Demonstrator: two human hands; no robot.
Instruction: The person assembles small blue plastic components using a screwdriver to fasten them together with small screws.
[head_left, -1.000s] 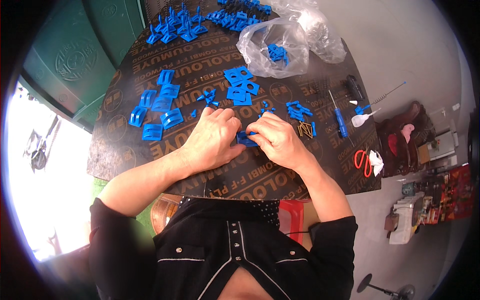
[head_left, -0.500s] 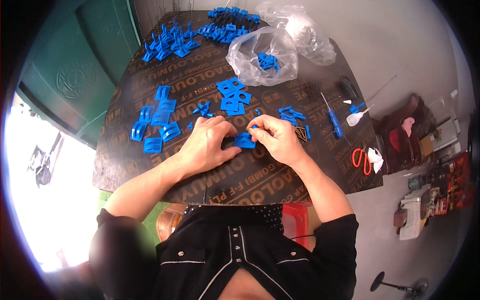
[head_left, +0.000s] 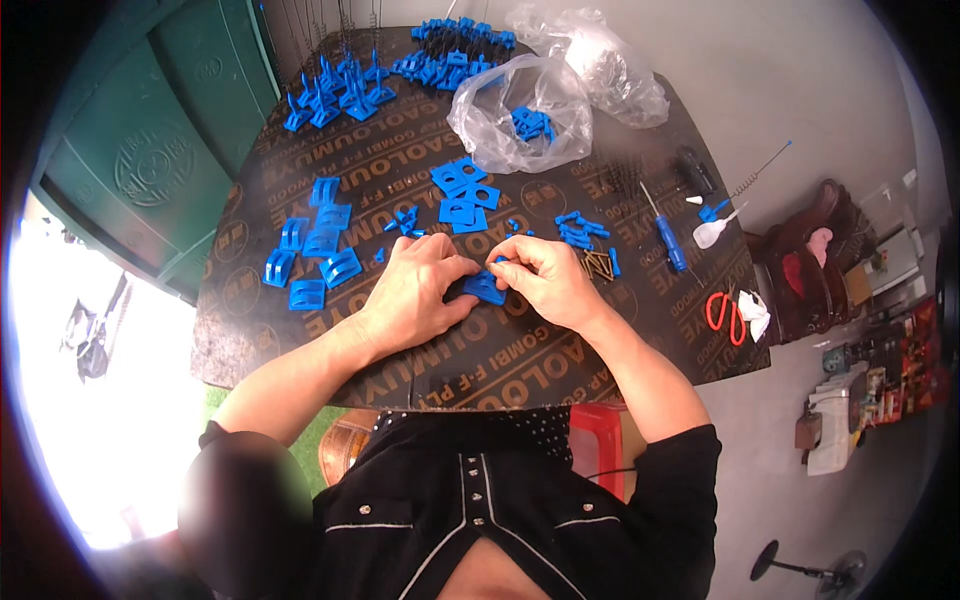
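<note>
At the near middle of the table (head_left: 450, 350), a blue curved plastic piece (head_left: 485, 290) lies between my two hands. My left hand (head_left: 415, 290) grips its left side, thumb at the near edge and fingers curled over the far side. With thumb and forefinger, my right hand (head_left: 548, 283) pinches a small blue plastic part (head_left: 500, 260) against the piece's upper right; my fingers hide most of this part. Left of my left hand sit several blue arched pieces (head_left: 320, 240). Beyond my hands are blue square plates with holes (head_left: 457, 212) and small blue bits (head_left: 404, 221).
Blue pegs (head_left: 578, 230), screws (head_left: 597, 264), a blue screwdriver (head_left: 668, 240), a white squeeze bottle (head_left: 712, 233) and red-handled scissors (head_left: 724, 316) lie to the right. At the back stand spring-topped blue pieces (head_left: 345, 92), a stack of blue-black parts (head_left: 450, 65) and a clear bag (head_left: 490, 135).
The blue curved piece has turned slightly, its right end now lower. My right fingertips have shifted a little left, closer to my left hand. The whole view has shifted slightly.
</note>
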